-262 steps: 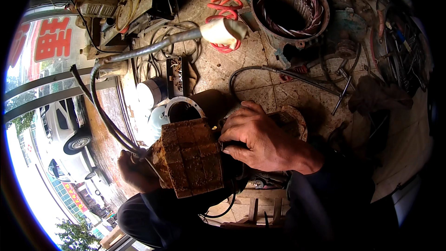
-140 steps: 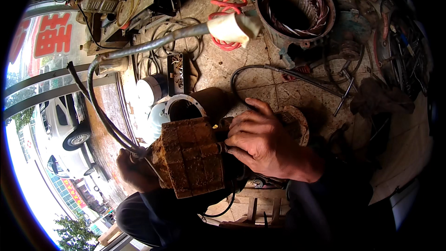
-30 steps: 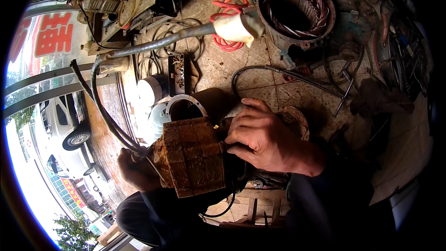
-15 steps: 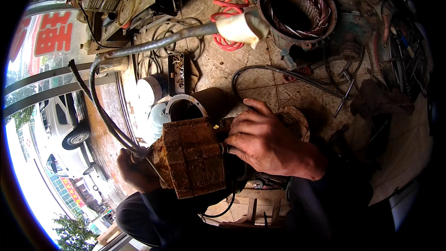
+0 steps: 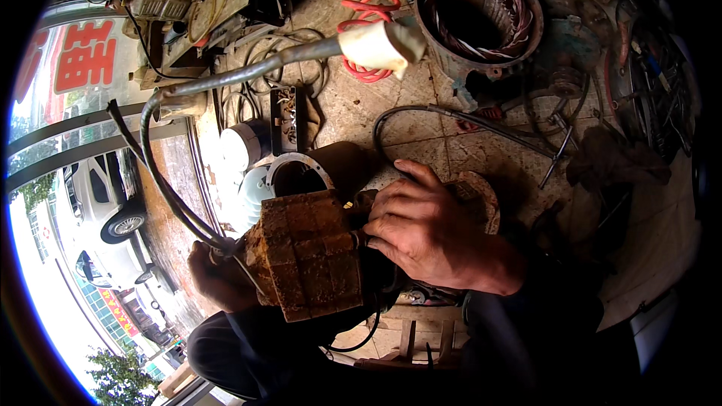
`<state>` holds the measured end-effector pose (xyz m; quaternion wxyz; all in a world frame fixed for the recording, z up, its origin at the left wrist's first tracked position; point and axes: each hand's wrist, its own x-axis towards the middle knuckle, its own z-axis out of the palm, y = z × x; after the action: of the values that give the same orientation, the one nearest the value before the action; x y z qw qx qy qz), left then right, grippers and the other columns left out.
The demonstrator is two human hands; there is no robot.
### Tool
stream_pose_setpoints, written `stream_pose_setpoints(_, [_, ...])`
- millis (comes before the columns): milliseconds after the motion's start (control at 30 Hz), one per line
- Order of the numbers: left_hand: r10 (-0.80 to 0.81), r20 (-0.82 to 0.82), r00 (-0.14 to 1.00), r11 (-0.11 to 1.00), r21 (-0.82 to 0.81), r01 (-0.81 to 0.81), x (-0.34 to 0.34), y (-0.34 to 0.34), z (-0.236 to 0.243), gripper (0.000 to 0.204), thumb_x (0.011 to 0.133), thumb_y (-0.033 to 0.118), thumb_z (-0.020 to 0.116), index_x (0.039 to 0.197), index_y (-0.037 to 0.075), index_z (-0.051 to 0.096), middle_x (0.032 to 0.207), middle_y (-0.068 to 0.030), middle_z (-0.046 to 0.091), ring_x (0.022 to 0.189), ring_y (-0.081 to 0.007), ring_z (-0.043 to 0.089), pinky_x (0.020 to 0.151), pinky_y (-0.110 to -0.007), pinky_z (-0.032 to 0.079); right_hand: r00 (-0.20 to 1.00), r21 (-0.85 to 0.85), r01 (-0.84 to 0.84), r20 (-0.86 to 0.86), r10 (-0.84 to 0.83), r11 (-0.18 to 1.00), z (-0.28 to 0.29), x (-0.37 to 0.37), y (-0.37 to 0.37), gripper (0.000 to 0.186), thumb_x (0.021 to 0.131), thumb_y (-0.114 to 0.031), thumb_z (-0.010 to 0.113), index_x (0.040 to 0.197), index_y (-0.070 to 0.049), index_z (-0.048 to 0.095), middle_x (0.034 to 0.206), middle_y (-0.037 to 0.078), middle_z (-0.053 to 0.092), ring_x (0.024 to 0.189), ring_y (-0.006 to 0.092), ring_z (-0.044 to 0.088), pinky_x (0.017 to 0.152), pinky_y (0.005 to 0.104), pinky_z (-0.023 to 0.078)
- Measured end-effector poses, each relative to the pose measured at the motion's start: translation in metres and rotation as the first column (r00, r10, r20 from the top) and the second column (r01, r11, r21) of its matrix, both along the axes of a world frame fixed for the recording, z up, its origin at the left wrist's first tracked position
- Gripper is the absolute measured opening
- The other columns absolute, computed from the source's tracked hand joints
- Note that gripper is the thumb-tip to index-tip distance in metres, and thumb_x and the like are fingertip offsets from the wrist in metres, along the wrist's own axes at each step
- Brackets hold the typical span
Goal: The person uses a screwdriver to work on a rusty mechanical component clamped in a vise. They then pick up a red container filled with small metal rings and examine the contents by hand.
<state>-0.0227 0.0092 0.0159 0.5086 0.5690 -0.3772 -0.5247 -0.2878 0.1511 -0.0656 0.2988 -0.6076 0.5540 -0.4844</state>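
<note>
A rusty, boxy metal part (image 5: 312,256) is held up in front of me, over my lap. My left hand (image 5: 218,278) grips its left end, where dark cables (image 5: 169,195) run out upward; the part hides some of the fingers. At the opposite end, my right hand (image 5: 432,233) curls its fingers against the part's dark right side. What the right fingertips press on is partly in shadow. Just beyond the part lies a dark hollow cylinder with a pale flanged rim (image 5: 301,162).
A bent lamp arm with a white shade (image 5: 372,46) hangs above the tiled floor. Beyond are a red coiled hose (image 5: 368,11), a small box of hardware (image 5: 287,120) and a stator with copper windings (image 5: 481,15). A T-handled tool (image 5: 558,146) and a dark cloth (image 5: 617,159) lie right.
Both hands keep their places on the rusty part. The whole view shifts very slightly, with the lamp shade and floor items a little further left.
</note>
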Motion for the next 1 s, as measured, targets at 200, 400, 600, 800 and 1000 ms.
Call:
stream_pose_setpoints(200, [0.016, 0.021, 1.0, 1.0, -0.015, -0.016, 0.002, -0.001, -0.001, 0.024, 0.094, 0.03, 0.053, 0.089, 0.007, 0.056, 0.077, -0.0094, 0.062, 0.068, -0.0212, 0.06, 0.065, -0.036, 0.053, 0.998, 0.018, 0.049, -0.031, -0.048, 0.999, 0.002, 0.004, 0.0, 0.017, 0.073, -0.012, 0.079, 0.086, -0.005, 0.07, 0.089, 0.005, 0.067, 0.098, 0.0205, 0.062, 0.109, 0.0491, 0.034])
stream_pose_setpoints(400, [-0.006, 0.014, 1.0, 1.0, -0.008, 0.006, 0.001, 0.0, -0.001, 0.026, 0.094, 0.031, 0.053, 0.089, 0.006, 0.056, 0.076, -0.0093, 0.062, 0.068, -0.0213, 0.06, 0.065, -0.036, 0.053, 0.997, 0.027, 0.026, -0.072, -0.024, 0.999, 0.003, 0.002, 0.0, 0.017, 0.073, -0.012, 0.079, 0.086, -0.005, 0.07, 0.087, 0.004, 0.066, 0.097, 0.0206, 0.062, 0.108, 0.0495, 0.033])
stream_pose_setpoints(600, [0.019, 0.016, 1.0, 1.0, -0.011, -0.019, 0.0, 0.001, 0.0, 0.024, 0.094, 0.03, 0.054, 0.09, 0.006, 0.056, 0.077, -0.0084, 0.061, 0.069, -0.0192, 0.06, 0.067, -0.034, 0.052, 0.999, 0.087, 0.042, -0.033, -0.039, 0.995, 0.005, 0.004, 0.002, 0.017, 0.076, -0.015, 0.077, 0.088, -0.005, 0.071, 0.087, 0.004, 0.067, 0.098, 0.021, 0.061, 0.108, 0.0498, 0.033])
stream_pose_setpoints(800, [-0.062, -0.037, 0.997, 0.998, -0.014, 0.062, 0.016, -0.005, -0.003, 0.031, 0.096, 0.031, 0.052, 0.085, 0.004, 0.062, 0.076, -0.0072, 0.064, 0.074, -0.0247, 0.066, 0.08, -0.042, 0.054, 1.0, 0.082, 0.021, 0.006, -0.022, 0.996, 0.004, 0.001, 0.001, 0.017, 0.078, -0.016, 0.076, 0.091, -0.005, 0.072, 0.089, 0.006, 0.068, 0.1, 0.0216, 0.06, 0.108, 0.0483, 0.032])
stream_pose_setpoints(1000, [0.012, 0.021, 1.0, 1.0, -0.028, -0.011, 0.005, -0.002, -0.004, 0.022, 0.094, 0.028, 0.055, 0.092, 0.006, 0.054, 0.079, -0.007, 0.058, 0.071, -0.0165, 0.057, 0.066, -0.03, 0.05, 0.994, 0.088, -0.02, 0.105, 0.011, 0.996, -0.005, 0.003, 0.0, 0.017, 0.08, -0.018, 0.074, 0.091, -0.005, 0.072, 0.088, 0.006, 0.068, 0.1, 0.0221, 0.06, 0.108, 0.0469, 0.032])
